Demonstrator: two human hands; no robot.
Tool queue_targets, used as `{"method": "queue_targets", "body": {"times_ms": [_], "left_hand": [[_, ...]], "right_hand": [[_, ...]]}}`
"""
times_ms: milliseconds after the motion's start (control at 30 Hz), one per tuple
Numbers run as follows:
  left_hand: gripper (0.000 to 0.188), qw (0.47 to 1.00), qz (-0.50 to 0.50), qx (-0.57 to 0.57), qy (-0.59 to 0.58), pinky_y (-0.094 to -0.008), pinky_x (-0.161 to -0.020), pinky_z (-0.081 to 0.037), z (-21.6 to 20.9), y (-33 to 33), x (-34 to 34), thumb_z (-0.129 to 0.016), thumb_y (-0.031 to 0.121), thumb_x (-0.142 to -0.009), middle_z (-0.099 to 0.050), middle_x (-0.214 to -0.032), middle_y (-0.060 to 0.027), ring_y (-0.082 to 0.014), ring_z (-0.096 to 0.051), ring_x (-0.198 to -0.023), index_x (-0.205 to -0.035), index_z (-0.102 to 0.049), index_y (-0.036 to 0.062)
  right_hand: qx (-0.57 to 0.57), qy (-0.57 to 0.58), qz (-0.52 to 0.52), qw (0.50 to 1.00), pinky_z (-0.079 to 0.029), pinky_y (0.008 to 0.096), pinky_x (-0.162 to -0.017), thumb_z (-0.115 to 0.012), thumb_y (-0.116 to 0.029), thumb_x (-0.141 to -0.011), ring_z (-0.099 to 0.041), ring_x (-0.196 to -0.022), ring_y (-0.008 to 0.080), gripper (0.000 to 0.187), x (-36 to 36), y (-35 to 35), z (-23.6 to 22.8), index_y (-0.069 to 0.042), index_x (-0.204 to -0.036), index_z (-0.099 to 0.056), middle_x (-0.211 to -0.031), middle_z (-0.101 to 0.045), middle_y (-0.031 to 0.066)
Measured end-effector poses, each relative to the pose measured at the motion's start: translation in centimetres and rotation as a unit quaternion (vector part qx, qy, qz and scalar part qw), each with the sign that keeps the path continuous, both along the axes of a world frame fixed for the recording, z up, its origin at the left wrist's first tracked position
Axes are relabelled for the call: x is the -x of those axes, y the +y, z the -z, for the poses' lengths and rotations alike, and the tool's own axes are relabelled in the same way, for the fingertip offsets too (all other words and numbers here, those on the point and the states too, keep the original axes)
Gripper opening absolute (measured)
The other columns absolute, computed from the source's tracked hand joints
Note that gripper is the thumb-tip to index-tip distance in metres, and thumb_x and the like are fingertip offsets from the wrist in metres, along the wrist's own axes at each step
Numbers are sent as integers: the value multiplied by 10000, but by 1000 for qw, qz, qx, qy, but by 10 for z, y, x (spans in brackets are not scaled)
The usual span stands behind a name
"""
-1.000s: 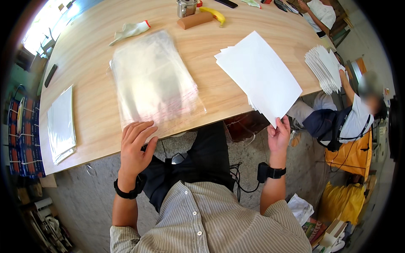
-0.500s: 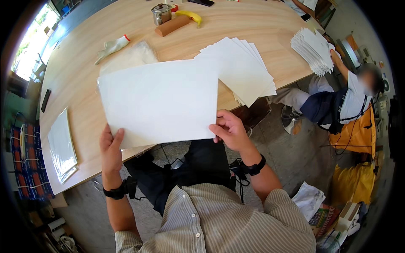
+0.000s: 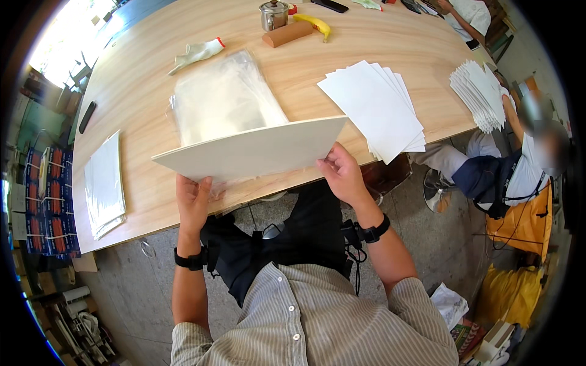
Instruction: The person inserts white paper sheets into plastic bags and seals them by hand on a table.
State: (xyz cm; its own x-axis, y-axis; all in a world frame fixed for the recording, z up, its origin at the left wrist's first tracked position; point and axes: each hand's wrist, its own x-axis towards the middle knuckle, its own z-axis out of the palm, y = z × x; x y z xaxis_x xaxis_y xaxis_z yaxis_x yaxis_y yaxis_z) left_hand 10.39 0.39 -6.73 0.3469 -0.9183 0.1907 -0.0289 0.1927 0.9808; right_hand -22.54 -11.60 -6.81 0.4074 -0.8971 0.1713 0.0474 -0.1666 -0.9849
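Note:
A white sheet of stiff paper or card [image 3: 256, 149] is held between both hands above the table's near edge, tilted so that it shows as a narrow slanted band. My left hand [image 3: 194, 200] grips its lower left corner, thumb in front. My right hand [image 3: 343, 174] pinches the lower right corner. Just behind the sheet lies a pile of clear plastic sleeves [image 3: 220, 100], its near part hidden. To the right, several white sheets [image 3: 373, 110] are fanned out on the table. A stack of glossy, plastic-wrapped white sheets [image 3: 105, 183] rests near the left edge.
Farther back on the table [image 3: 143, 131] are a white glove [image 3: 196, 55], a lidded metal pot [image 3: 274, 18], a brown cylinder [image 3: 288, 34], a banana [image 3: 317, 25] and a phone [image 3: 330, 5]. At right, a seated co-worker [image 3: 519, 158] is beside a fanned paper stack [image 3: 477, 94].
The sheet has tipped from facing up broadly to a steep slant, uncovering much of the plastic sleeves behind it. Both hands keep hold of its corners. The whole view has shifted slightly.

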Motion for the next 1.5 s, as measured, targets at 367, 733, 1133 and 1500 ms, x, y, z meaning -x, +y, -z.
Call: {"method": "queue_targets", "body": {"times_ms": [367,733,1133,1500], "left_hand": [[475,995,-31,54,-78,-340,-1133,-394,3,3,4,-547,-35,-1033,-540,-1410,-96,-180,-498,-1334,-1487,-405,-20],[436,993,90,-31,-68,-321,-959,-512,-101,10,8,-644,60,-1020,-666,-1228,-94,-162,-632,-1126,-1432,-517,-7],[243,785,22,8,-619,-398,-868,-523,-32,-2,33,-767,156,-844,-680,-1106,-26,-244,-644,-1054,-1070,-693,102],[91,779,35,-27,-625,-380,-678,-576,-29,-8,39,-728,111,-863,-688,-910,-24,-235,-690,-870,-950,-728,84]], "right_hand": [[-15,9,20,1000,-528,295,-939,-612,2,-1019,-682,-1070,144,322,-2,12,-4,20,-1337,-561,-1153,-716,85],[-135,-172,7,976,-543,339,-953,-624,-46,-992,-700,-1075,229,434,84,37,-34,103,-1389,-534,-1240,-709,182],[-208,-216,131,945,-540,398,-1016,-629,-97,-963,-688,-1146,289,489,199,106,7,101,-1400,-533,-1306,-674,212],[-302,-106,88,943,-576,344,-870,-685,-133,-887,-731,-947,239,468,171,143,-18,125,-1270,-613,-1125,-740,170]]}}
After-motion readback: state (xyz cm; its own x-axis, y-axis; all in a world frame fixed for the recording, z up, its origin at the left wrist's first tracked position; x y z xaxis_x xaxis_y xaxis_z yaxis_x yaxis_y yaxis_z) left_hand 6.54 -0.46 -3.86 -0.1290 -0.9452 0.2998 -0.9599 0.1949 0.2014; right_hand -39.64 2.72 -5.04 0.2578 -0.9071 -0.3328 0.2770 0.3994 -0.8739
